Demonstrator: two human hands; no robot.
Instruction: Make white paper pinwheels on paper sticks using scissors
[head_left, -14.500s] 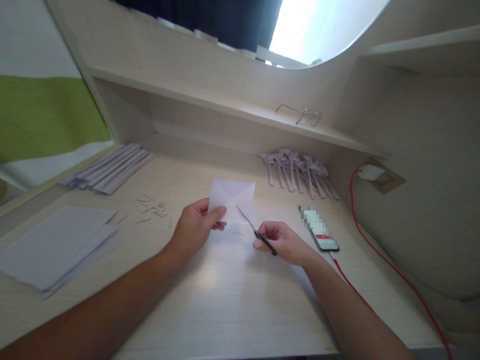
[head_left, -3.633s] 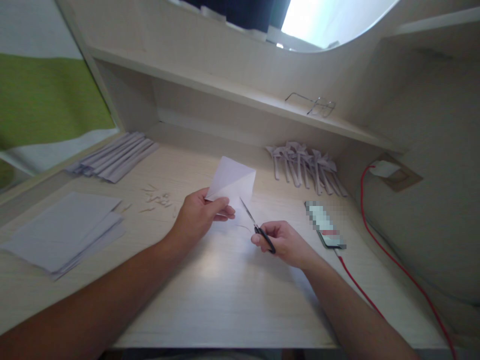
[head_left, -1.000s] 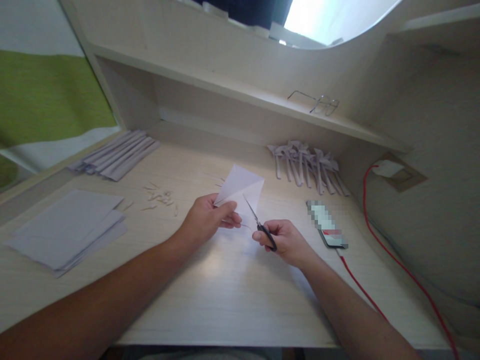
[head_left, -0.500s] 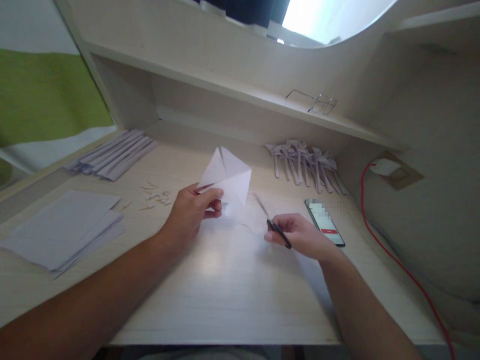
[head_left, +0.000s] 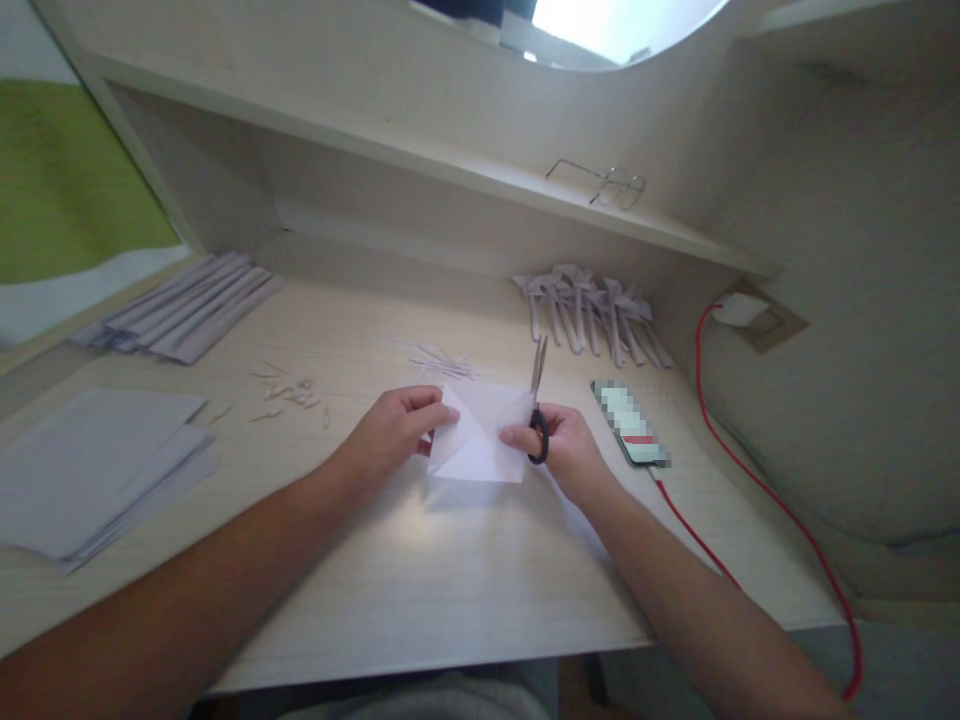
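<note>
**Desk with paper held between both hands**

Pale desk point(head_left: 450, 600) under a shelf point(head_left: 450, 165) is filling the head view as I am watching remotely. Left hand point(head_left: 394, 430) is pinching the left corner of the paper point(head_left: 480, 440), fingers together on it; the creased sheet is lying low over the desk centre, between the hands. Right hand point(head_left: 559, 445) is closed on the scissors point(head_left: 538, 415), blades pointing up and nearly shut, while its fingertips are also pressing the paper's right edge. Phone point(head_left: 630, 425) is lying just right of that hand, its red cable point(head_left: 757, 500) running to a wall plug. Paper stack point(head_left: 90, 480) and strips point(head_left: 180, 310) are sitting at left, scraps point(head_left: 289, 392) between, folded pieces point(head_left: 585, 310) at the back, glasses point(head_left: 600, 183) on the shelf.

Risk, as I am judging it: with one hand gripping both scissors and sheet, the upright blades could be nicking the paper or the thumb, and the sheet could be slipping from so light a pinch.
</note>
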